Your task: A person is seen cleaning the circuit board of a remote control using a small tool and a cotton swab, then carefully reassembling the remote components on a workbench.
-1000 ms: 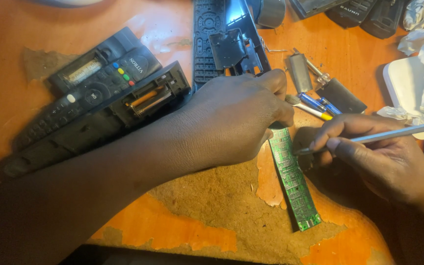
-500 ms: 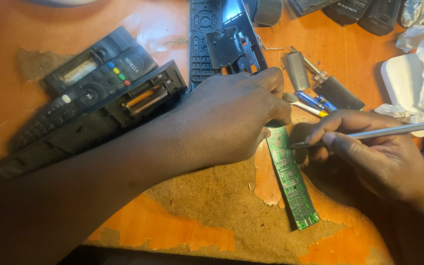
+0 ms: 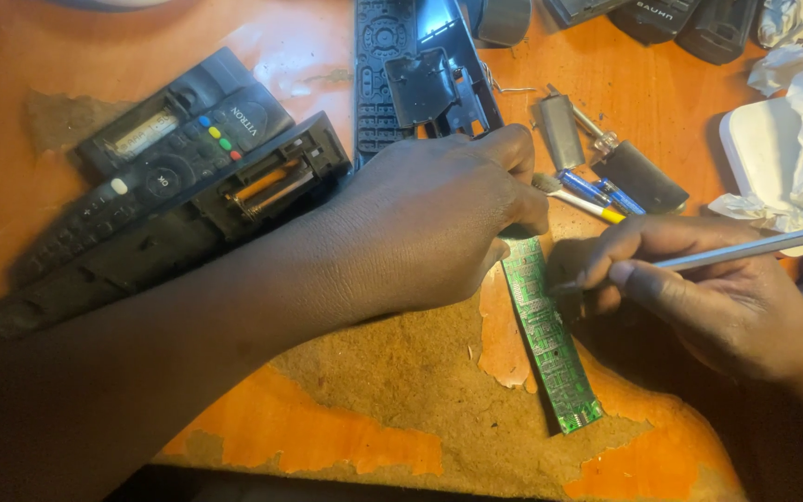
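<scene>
The long, narrow green circuit board (image 3: 548, 335) lies flat on the worn orange table (image 3: 662, 93), running from under my left hand (image 3: 429, 223) down toward the near edge, over a patch where the orange surface has peeled away. I judge it light, thin and stiff, but brittle, with fine traces that scratch easily, so it is best held by its bare long edges or pinned down at one end. My left hand does that: fingers curled and pressed together on the board's far end, though I cannot tell how the fingertips sit beneath. My right hand (image 3: 717, 297) pinches a slim grey metal tool (image 3: 745, 249) like a pen between thumb and forefinger, its tip touching the board's right edge.
</scene>
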